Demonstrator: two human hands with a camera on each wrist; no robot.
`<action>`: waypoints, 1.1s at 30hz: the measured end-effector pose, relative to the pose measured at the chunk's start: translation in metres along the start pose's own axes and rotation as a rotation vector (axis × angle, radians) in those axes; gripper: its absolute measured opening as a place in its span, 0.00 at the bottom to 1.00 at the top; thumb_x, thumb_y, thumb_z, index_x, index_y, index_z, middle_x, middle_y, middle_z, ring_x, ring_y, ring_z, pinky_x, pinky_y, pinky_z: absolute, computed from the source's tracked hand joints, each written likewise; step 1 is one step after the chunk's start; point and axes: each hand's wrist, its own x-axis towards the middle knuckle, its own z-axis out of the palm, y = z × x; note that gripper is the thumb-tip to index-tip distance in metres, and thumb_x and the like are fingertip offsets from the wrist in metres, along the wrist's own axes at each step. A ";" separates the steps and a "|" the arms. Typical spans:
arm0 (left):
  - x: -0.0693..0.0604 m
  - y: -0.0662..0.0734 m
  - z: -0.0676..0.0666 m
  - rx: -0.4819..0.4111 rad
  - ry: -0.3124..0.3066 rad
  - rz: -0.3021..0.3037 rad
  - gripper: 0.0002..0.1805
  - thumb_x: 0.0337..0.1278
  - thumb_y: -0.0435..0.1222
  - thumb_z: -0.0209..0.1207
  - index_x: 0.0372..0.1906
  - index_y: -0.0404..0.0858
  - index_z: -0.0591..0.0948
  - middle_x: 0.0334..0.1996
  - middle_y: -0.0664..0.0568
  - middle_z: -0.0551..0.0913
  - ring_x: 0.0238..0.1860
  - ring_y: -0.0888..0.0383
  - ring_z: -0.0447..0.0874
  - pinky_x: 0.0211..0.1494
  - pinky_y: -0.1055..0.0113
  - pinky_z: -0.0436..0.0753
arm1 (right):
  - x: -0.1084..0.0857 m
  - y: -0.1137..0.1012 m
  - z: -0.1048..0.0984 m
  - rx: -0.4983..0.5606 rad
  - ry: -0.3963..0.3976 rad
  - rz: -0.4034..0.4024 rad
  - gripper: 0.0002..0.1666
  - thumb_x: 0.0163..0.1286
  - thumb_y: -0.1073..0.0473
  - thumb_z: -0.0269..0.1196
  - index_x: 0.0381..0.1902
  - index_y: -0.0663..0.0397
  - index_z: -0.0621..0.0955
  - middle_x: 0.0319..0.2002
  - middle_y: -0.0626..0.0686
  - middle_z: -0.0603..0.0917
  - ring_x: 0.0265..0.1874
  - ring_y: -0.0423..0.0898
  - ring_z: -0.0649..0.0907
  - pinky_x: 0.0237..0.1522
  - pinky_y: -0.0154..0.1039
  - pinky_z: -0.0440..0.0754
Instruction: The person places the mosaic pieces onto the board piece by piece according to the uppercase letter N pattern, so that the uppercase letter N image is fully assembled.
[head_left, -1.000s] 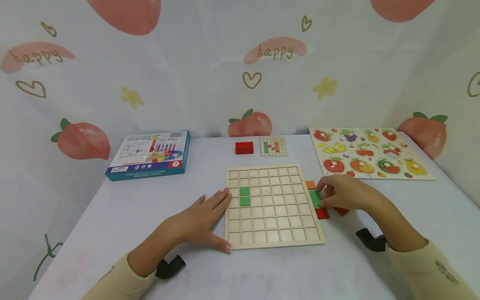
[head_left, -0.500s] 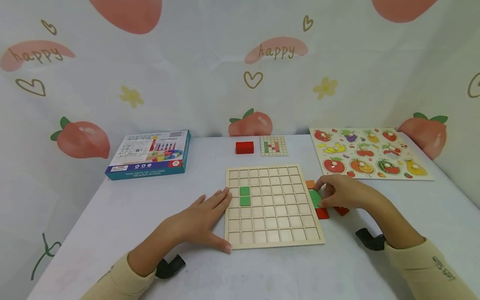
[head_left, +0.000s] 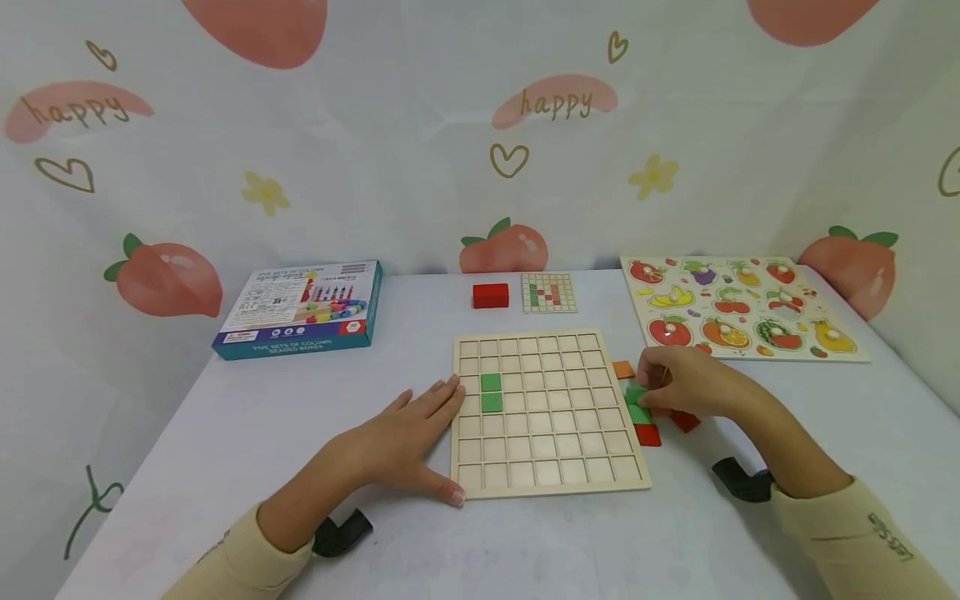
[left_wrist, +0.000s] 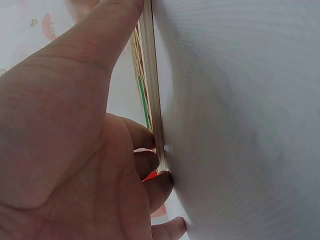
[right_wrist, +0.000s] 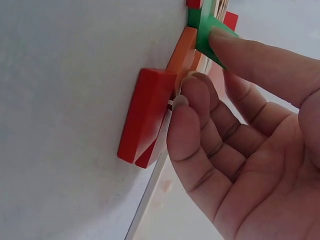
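My left hand [head_left: 408,442] rests with extended fingers along the left edge of a pale wooden grid board [head_left: 551,472]; in the left wrist view its fingertips meet the board's side [left_wrist: 153,65]. Two green square tiles [head_left: 491,402] sit in adjoining cells at the board's left. Beyond the right edge, my right hand [head_left: 693,385] pinches a green tile [right_wrist: 204,39] between thumb and a finger, and the tile is tilted. Another green tile [head_left: 639,415] lies beneath it. Around that hand are a red tile [head_left: 648,435], an orange tile [head_left: 623,369] and red pieces [head_left: 685,421].
Behind the board are a red block [head_left: 491,296] and a small patterned grid card [head_left: 550,293]. A blue-edged box [head_left: 300,310] stands at the back left. A fruit puzzle board [head_left: 750,310] lies at the back right, close to the right hand.
My right hand has shifted slightly right, and the green tile in its fingers has lifted and tilted, showing another green tile below. The red tile slid slightly toward me. My left hand stays put.
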 end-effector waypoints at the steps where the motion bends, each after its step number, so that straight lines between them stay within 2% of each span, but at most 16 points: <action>1: 0.000 0.000 0.000 0.001 0.000 -0.001 0.72 0.36 0.77 0.62 0.81 0.40 0.48 0.81 0.51 0.42 0.80 0.52 0.37 0.76 0.43 0.44 | 0.000 0.000 0.000 0.004 -0.001 -0.006 0.12 0.63 0.59 0.73 0.33 0.51 0.77 0.28 0.47 0.78 0.32 0.46 0.76 0.33 0.41 0.76; 10: 0.000 0.001 -0.001 0.000 -0.004 -0.009 0.72 0.36 0.77 0.62 0.81 0.41 0.48 0.81 0.51 0.42 0.80 0.52 0.36 0.76 0.43 0.44 | -0.001 -0.002 -0.001 0.027 0.022 -0.046 0.11 0.64 0.58 0.72 0.32 0.51 0.78 0.27 0.46 0.78 0.31 0.45 0.77 0.33 0.40 0.76; 19: 0.000 0.001 -0.001 -0.007 -0.002 -0.003 0.72 0.37 0.76 0.63 0.81 0.40 0.48 0.81 0.51 0.42 0.80 0.52 0.36 0.77 0.44 0.43 | -0.001 -0.003 -0.001 0.052 0.074 -0.014 0.07 0.64 0.61 0.71 0.36 0.52 0.81 0.32 0.47 0.81 0.34 0.47 0.79 0.37 0.42 0.80; 26: -0.001 0.001 -0.001 -0.013 -0.002 -0.001 0.72 0.37 0.76 0.62 0.81 0.40 0.48 0.81 0.50 0.41 0.80 0.52 0.36 0.77 0.44 0.43 | -0.001 -0.006 -0.001 0.058 0.098 -0.033 0.06 0.64 0.61 0.72 0.34 0.52 0.82 0.32 0.47 0.83 0.33 0.46 0.80 0.35 0.41 0.81; 33: -0.001 0.001 -0.001 -0.008 -0.001 0.000 0.72 0.36 0.77 0.62 0.81 0.40 0.47 0.81 0.50 0.41 0.80 0.52 0.36 0.77 0.44 0.44 | -0.001 -0.016 0.002 0.131 0.072 -0.072 0.07 0.64 0.61 0.73 0.32 0.52 0.83 0.30 0.47 0.83 0.31 0.45 0.82 0.34 0.38 0.82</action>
